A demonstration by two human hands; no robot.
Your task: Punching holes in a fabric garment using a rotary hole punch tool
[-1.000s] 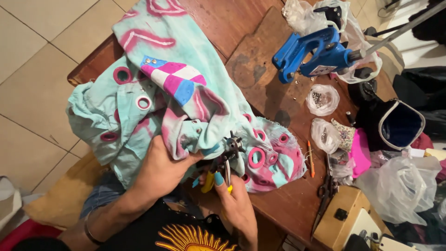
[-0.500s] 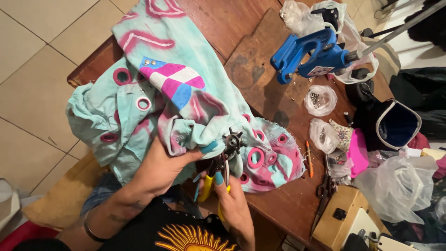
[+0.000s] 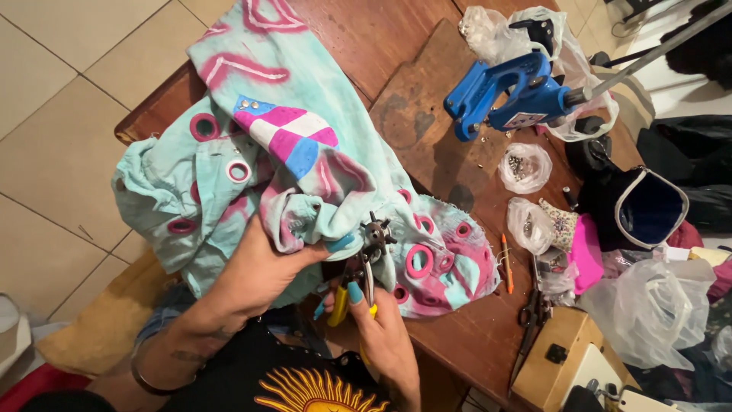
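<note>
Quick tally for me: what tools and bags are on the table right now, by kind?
Blue press tools: 1
Hole punch pliers, held in both hands: 1
Scissors: 1
Orange pens or pencils: 1
Small clear bags of metal bits: 2
Total: 6
More plastic bags lie at the right edge, too crumpled to count surely.

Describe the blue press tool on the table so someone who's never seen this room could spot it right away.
Start at the brown wooden table and go to its far right side, past the turquoise and pink garment. There the blue hand press stands on a dark board. It is the only bright blue metal tool, set among clear plastic bags.
</note>
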